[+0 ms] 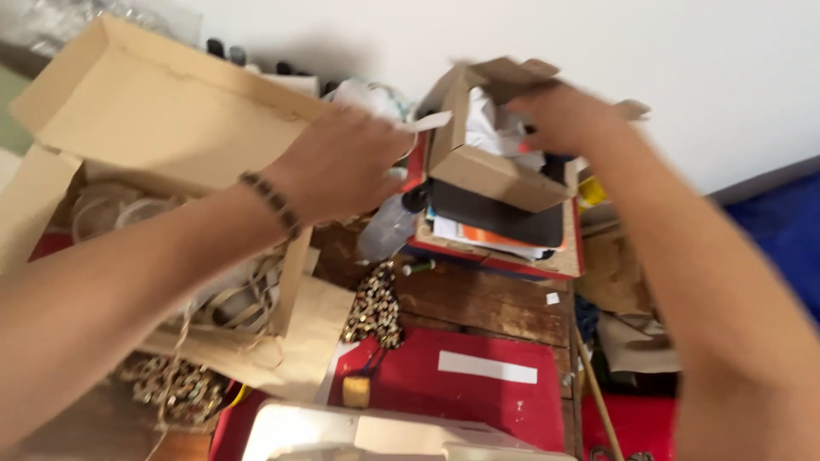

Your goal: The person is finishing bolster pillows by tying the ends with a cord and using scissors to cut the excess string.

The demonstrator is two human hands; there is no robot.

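Note:
Both my arms reach forward to a small open cardboard box [491, 175] that sits tilted on a stack of flat things. My left hand [342, 162] is at the box's left side, fingers curled by a white paper strip; a beaded bracelet is on its wrist. My right hand [559, 115] is blurred at the box's top right flap, over crumpled white paper [491, 128] inside. I cannot tell how firmly either hand grips. Under the box lie a black flat case [495, 218] and papers on a red-edged board [500, 256].
A large open cardboard box [154, 111] with cords and clear bags stands at left. A spotted fabric piece [376, 303], a clear bottle [384, 230], a red folder [461, 384] and a white machine top [367, 435] lie on the wooden table. A blue surface [781, 230] is at right.

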